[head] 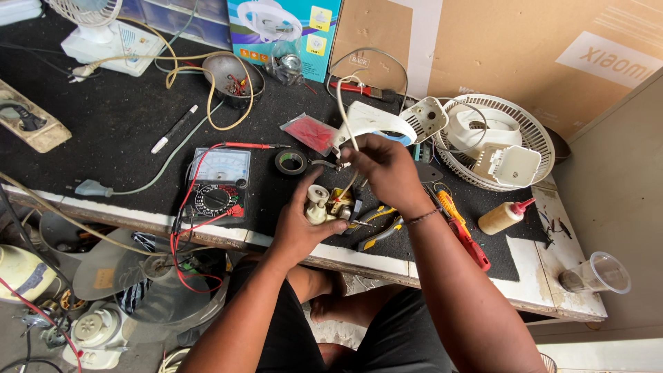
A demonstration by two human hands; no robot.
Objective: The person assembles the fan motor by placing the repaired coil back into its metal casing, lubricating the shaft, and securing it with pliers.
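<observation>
My left hand (300,228) grips a small fan motor (319,204) with cream plastic parts and a metal core, held just above the front of the bench. My right hand (383,166) is above it, its fingers pinched on thin wires (343,114) that rise from the motor toward a white fan housing (369,123). Pliers with yellow and grey handles (376,224) lie under my right wrist.
An analog multimeter (215,183) with red leads sits left of my hands, beside a roll of black tape (291,162). A white fan grille (501,141), a screwdriver with a red handle (464,235), a small glue bottle (504,215) and a plastic cup (597,273) lie to the right.
</observation>
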